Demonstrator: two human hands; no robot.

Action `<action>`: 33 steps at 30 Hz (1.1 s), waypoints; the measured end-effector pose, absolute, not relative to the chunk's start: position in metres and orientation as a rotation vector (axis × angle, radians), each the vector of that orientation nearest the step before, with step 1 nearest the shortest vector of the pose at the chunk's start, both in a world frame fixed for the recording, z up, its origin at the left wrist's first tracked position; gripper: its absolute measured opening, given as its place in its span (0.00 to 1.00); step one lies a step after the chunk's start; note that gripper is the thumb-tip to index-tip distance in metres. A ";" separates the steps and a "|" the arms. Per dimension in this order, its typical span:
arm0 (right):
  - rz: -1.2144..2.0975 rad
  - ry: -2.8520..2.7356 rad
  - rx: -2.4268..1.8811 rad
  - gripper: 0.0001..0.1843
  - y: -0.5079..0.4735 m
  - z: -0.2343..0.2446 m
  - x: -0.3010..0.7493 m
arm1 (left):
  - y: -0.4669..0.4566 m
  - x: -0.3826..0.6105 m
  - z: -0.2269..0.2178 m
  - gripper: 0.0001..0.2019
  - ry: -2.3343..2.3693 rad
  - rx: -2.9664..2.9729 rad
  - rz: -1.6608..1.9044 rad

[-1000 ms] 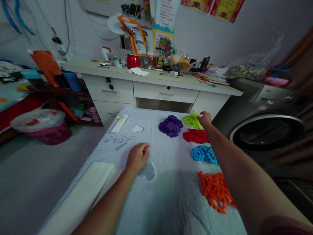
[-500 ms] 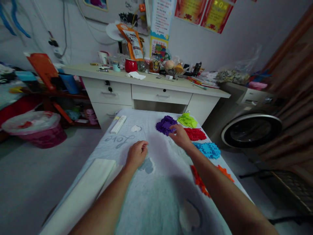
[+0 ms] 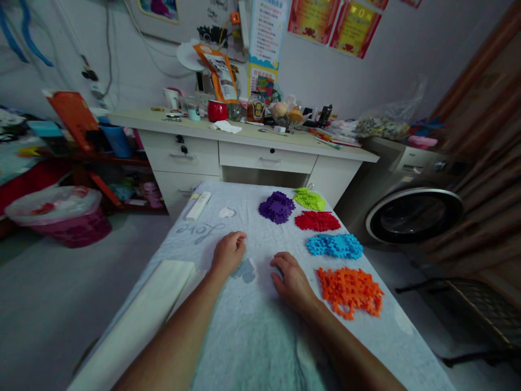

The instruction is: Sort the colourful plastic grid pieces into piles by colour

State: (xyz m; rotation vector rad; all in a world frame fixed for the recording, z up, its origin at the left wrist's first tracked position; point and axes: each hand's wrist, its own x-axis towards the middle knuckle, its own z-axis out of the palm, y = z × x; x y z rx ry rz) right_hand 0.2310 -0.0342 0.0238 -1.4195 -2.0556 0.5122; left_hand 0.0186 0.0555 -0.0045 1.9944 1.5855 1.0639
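Observation:
On the cloth-covered table, my left hand (image 3: pixel 230 253) rests with its fingers curled together and no object showing in it. My right hand (image 3: pixel 290 276) is over the middle of the cloth, thumb and fingers apart, holding nothing visible. A pile of purple snowflake-shaped plastic pieces (image 3: pixel 277 207) lies beyond it. Down the table's right side run piles of lime green pieces (image 3: pixel 310 199), red pieces (image 3: pixel 317 220), blue pieces (image 3: pixel 334 246) and orange pieces (image 3: pixel 350 290). The orange pile is nearest to my right hand, just to its right.
A long white box (image 3: pixel 198 206) lies at the table's far left, and a folded white sheet (image 3: pixel 142 320) along its left edge. Behind stands a desk (image 3: pixel 244 142) with jars and clutter. To the right are a washing machine (image 3: pixel 407 212) and a black rack (image 3: pixel 484 304).
My right hand has drawn back from the purple pile toward me, uncovering the red, blue and orange piles. The left hand has stayed almost in place.

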 end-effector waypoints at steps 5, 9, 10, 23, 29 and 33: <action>0.505 -2.026 -1.400 0.13 -0.029 0.014 0.236 | 0.055 0.018 -0.005 0.11 1.575 2.017 1.055; 0.500 -2.023 -1.406 0.12 -0.024 0.012 0.238 | 0.055 0.018 -0.004 0.11 1.564 2.054 1.030; 0.502 -2.023 -1.411 0.12 -0.024 0.011 0.238 | 0.054 0.018 -0.004 0.11 1.561 2.065 1.022; 0.489 -2.055 -1.390 0.10 -0.021 0.013 0.239 | 0.046 0.019 -0.001 0.12 1.593 2.253 0.904; 0.507 -2.054 -1.386 0.10 -0.025 0.019 0.238 | 0.046 0.021 -0.003 0.12 1.617 2.280 0.891; 0.485 -2.071 -1.412 0.11 -0.027 0.019 0.238 | 0.045 0.023 -0.002 0.12 1.649 2.300 0.873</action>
